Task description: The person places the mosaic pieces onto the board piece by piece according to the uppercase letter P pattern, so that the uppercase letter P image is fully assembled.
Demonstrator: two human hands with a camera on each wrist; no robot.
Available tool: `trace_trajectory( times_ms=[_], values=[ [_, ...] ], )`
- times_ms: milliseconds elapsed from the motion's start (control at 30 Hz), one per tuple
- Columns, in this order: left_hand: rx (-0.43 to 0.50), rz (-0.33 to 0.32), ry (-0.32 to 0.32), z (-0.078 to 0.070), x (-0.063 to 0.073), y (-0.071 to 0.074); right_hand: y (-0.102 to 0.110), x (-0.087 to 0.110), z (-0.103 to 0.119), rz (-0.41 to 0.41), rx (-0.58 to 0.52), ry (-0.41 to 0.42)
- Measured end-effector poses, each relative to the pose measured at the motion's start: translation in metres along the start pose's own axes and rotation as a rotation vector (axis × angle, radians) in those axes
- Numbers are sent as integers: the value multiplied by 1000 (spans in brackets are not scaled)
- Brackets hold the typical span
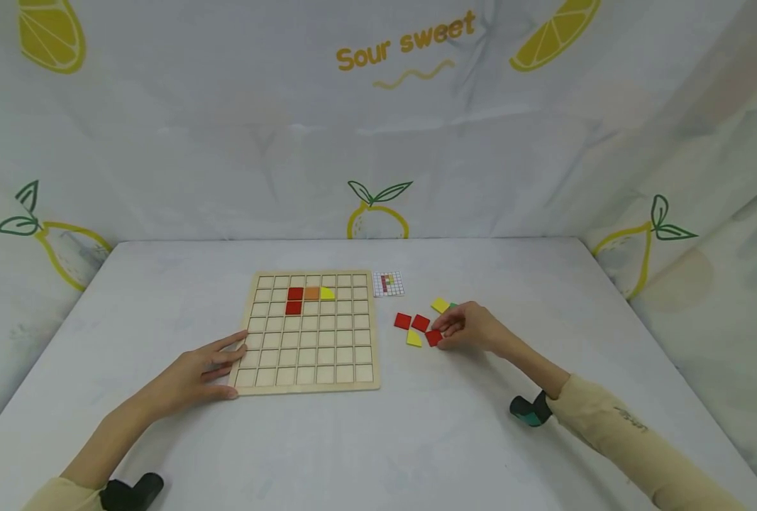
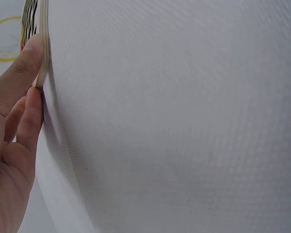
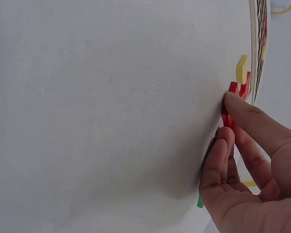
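A wooden grid board (image 1: 309, 389) lies left of the table's middle. On it are two red square tiles, one above the other, then an orange square tile (image 1: 311, 294) and a yellow quarter-round tile (image 1: 327, 294). My left hand (image 1: 189, 380) rests against the board's left edge, fingers stretched out and thumb at the near corner. To the right of the board, my right hand (image 1: 474, 328) pinches a red square tile (image 1: 433, 338) between thumb and fingers, low over the table. Two more red tiles (image 1: 421, 323) and a yellow quarter-round tile (image 1: 413, 338) lie beside it.
A small printed pattern card (image 1: 388, 284) lies by the board's upper right corner. Beyond the right hand are a yellow tile (image 1: 440, 305) and a partly hidden green tile (image 1: 453, 306). White cloth with lemon prints (image 1: 378, 142) hangs behind the table and along its sides.
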State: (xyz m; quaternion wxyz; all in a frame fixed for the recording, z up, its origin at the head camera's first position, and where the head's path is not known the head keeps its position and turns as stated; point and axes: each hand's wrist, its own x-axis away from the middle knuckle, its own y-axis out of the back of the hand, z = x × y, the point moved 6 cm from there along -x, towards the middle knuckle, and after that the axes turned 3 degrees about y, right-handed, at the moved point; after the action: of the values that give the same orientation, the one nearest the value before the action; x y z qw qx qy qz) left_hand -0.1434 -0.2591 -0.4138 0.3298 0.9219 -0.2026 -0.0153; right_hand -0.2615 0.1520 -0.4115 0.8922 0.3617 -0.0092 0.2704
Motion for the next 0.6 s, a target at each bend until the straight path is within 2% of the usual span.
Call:
trace_trajectory(
  times_ms=[333, 433, 600],
  values=[
    [0, -6, -13, -1, -1, 0, 3, 6, 10, -48, 171, 152],
    [-6, -13, -24, -2, 0, 0, 6, 8, 10, -70, 163, 137],
    [-12, -10, -24, -1, 0, 0, 10, 11, 5, -84, 58, 62]
  ],
)
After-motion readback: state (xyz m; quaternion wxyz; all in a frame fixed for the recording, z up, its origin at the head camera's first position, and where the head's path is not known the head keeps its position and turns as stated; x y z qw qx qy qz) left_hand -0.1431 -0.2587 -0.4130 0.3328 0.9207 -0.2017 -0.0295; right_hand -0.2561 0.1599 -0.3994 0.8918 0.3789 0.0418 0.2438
